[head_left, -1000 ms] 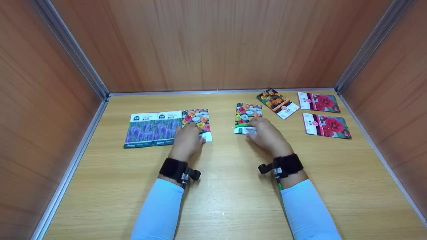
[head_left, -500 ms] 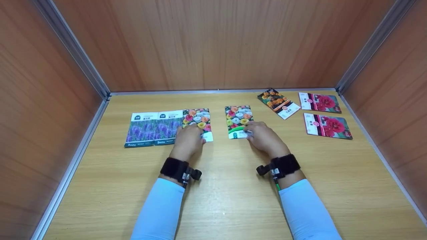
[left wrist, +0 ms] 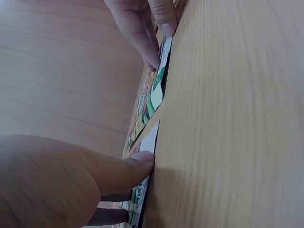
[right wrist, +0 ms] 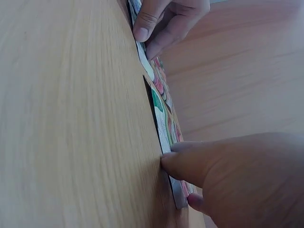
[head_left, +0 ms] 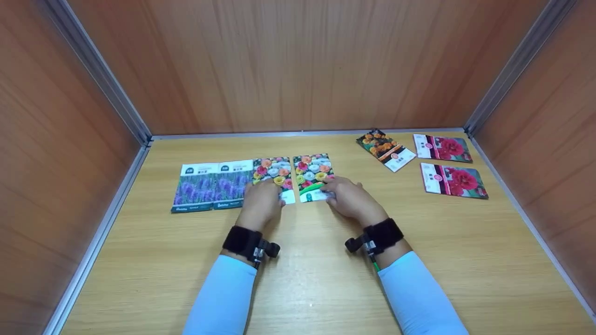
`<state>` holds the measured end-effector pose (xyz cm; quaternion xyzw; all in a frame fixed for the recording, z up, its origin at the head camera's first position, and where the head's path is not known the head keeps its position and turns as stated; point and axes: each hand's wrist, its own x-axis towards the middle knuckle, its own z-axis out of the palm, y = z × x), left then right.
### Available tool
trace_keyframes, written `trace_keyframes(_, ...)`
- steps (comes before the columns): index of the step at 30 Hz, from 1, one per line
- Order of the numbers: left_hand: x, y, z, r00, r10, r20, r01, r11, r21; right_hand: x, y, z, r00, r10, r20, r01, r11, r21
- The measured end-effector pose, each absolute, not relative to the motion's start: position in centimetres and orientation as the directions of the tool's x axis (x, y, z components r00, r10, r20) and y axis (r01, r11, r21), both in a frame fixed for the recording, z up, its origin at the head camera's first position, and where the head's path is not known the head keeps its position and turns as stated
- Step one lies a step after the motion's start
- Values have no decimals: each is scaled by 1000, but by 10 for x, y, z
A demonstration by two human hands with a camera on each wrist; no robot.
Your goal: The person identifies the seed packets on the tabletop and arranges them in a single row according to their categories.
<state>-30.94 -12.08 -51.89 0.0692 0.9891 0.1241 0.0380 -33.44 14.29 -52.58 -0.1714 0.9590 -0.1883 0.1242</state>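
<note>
Several flat seed packets lie on the table. My left hand (head_left: 261, 201) holds the lower part of a mixed-flower seed packet (head_left: 274, 170), beside two purple-flower packets (head_left: 195, 188). In the left wrist view its thumb (left wrist: 142, 157) is at the packet's near edge. My right hand (head_left: 351, 197) grips the lower right corner of a matching mixed-flower seed packet (head_left: 313, 167), thumb at the near edge and fingers on top. A narrow gap separates these two upright packets. Part of each packet is hidden under the hand.
An orange-flower packet (head_left: 386, 150) lies slanted at the back right. Two red-flower packets (head_left: 454, 180) lie sideways near the right wall. Wooden panels (head_left: 298, 65) with metal edging enclose the table (head_left: 307, 284) at the back and both sides.
My right hand has slid its mixed-flower seed packet leftward and slightly nearer, narrowing the gap to the other one. My left hand has stayed in place on its packet.
</note>
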Motion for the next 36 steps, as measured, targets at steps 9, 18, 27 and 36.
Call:
trace_keyframes(9,-311,-120,-519,-986,158,-62,138,960,242,-335,139,-524,-899,-404,-168,-313,862,-399)
trace_keyframes(18,-310,-119,-518,-986,142,-89,116,961,253,-335,137,-523,-895,-405,-189,-310,868,-388)
trace_keyframes(27,-310,-122,-519,-986,133,-97,100,953,285,-335,138,-524,-889,-423,-178,-323,852,-412)
trace_keyframes(36,-310,-129,-515,-987,135,-91,94,929,357,-336,142,-524,-903,-383,-196,-277,866,-417)
